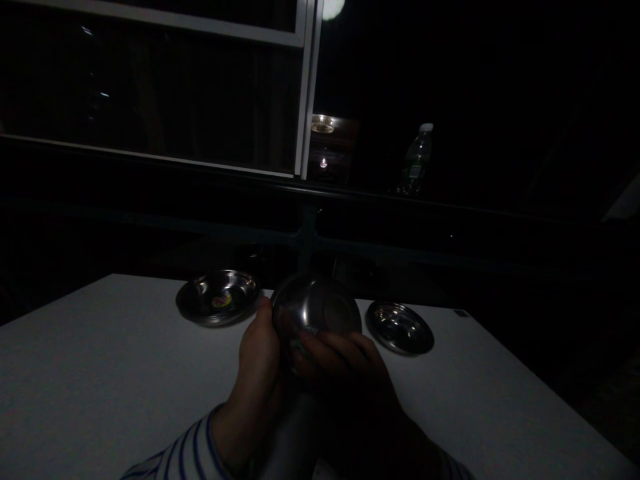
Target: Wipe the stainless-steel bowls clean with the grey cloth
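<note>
On the left of the white counter (150, 360) sits a shiny dish (218, 298) with a yellow sticker (221, 301). In the middle, the left hand (260, 353) grips the side of a metal bowl (317, 307), and the right hand (340, 360) holds it too. A smaller dish (400, 328) sits on the right.

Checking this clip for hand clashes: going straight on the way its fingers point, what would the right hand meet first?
The metal bowl, which the right hand seems to be touching; past it, probably the left hand, though the dim light leaves depth unclear.
</note>
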Demonstrator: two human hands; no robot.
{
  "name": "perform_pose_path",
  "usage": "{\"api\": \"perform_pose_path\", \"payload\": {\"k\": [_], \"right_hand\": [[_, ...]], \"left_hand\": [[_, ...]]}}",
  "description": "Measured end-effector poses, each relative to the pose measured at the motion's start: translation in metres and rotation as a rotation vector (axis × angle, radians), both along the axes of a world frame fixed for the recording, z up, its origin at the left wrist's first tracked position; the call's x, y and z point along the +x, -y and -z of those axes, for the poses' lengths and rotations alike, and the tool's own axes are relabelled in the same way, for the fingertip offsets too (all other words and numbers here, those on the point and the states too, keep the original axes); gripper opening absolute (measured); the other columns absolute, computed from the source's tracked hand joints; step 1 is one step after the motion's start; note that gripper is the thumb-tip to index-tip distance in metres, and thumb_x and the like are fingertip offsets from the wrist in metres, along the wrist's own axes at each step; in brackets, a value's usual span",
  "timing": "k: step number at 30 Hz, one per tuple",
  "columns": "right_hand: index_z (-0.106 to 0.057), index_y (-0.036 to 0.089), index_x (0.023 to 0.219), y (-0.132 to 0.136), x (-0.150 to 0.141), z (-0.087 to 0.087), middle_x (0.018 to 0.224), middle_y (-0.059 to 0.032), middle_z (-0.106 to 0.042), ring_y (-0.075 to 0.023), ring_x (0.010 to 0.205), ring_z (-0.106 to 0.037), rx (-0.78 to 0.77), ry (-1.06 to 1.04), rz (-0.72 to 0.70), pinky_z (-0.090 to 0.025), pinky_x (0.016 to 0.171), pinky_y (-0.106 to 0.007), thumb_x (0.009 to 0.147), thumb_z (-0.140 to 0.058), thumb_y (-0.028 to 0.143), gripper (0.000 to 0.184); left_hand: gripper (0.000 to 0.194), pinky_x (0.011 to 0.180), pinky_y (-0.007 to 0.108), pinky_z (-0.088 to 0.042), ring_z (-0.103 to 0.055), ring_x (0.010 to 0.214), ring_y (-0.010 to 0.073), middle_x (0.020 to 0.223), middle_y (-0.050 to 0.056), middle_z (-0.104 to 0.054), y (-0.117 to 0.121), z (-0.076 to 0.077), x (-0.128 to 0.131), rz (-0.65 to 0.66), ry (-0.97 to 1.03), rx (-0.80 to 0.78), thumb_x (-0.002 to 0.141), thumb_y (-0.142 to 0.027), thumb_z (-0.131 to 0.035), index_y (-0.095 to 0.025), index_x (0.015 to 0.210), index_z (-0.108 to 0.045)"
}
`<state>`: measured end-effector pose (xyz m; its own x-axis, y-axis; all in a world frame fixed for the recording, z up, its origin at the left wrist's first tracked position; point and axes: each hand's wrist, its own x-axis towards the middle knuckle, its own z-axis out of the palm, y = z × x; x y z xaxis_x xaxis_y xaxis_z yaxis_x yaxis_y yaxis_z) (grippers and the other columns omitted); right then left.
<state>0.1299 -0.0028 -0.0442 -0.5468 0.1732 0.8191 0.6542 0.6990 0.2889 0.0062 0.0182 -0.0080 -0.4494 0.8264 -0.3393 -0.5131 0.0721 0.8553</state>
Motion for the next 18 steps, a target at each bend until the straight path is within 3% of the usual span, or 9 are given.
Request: {"api": "perform_pose_path", "payload": {"k": [5, 9, 18], "right_hand": [[-0.057, 0.017, 0.109, 0.006, 0.002, -0.006, 0.112, -0.0004, -0.063, -0.0141, 0.107, -0.049, -0.040, 0.024, -0.016, -0.036, 0.088, -0.033, 0.092, -0.034, 0.016, 0.028], [-0.055, 0.016, 0.112, 0.004, 0.005, -0.006, 0.114, -0.0010, -0.062, -0.0142, 0.109, -0.048, -0.025, 0.012, -0.016, -0.036, 0.087, -0.035, 0.090, -0.042, 0.014, 0.026], [-0.060, 0.024, 0.103, -0.014, 0.022, -0.006, 0.108, 0.0025, -0.064, -0.0129, 0.110, -0.048, 0.185, 0.036, -0.030, -0.036, 0.089, -0.032, 0.087, -0.050, 0.019, 0.019]], "left_hand": [[0.018, 0.045, 0.022, -0.045, -0.055, 0.047, 0.0109, 0.058, 0.000, -0.062, -0.004, -0.005, -0.006, 0.018, 0.114, 0.084, 0.077, -0.032, -0.056, -0.015, 0.073, -0.062], [0.021, 0.047, 0.021, -0.048, -0.058, 0.050, 0.0119, 0.061, 0.002, -0.065, -0.007, -0.010, -0.012, 0.087, 0.194, 0.167, 0.082, -0.029, -0.049, -0.014, 0.080, -0.063], [0.029, 0.067, 0.031, -0.054, -0.067, 0.068, 0.0197, 0.075, 0.009, -0.071, -0.009, -0.018, -0.026, 0.296, 0.260, 0.276, 0.085, -0.027, -0.044, -0.010, 0.100, -0.063]]}}
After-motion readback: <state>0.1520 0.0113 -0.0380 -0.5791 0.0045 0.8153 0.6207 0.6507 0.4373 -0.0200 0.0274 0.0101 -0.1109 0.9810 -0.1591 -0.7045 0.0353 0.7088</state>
